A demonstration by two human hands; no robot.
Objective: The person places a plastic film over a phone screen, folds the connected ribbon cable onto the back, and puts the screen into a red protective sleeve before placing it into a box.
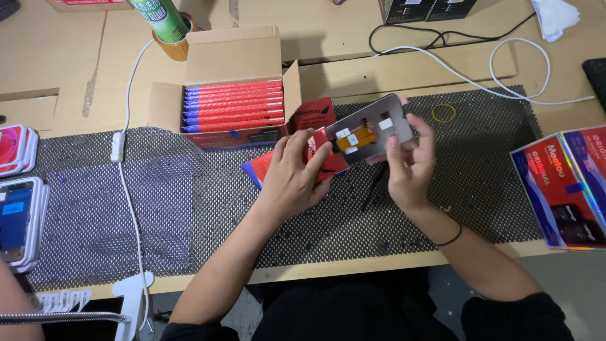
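My left hand (291, 178) grips a flat red and blue box (328, 162) at its open end, above the black mesh mat (208, 215). My right hand (409, 163) holds the far end of a grey phone screen panel (372, 126) with an orange flex cable and white stickers on its back. The panel's near end sits in the mouth of the red box. Both hands are close together at the middle of the mat.
An open cardboard carton (233, 95) with several red and blue flat boxes stands behind the hands. Shiny red and blue boxes (565, 186) lie at the right, stacked screens (19, 218) at the left. A white cable (129, 189), a yellow rubber band (444, 112) and a green can (161, 19) are nearby.
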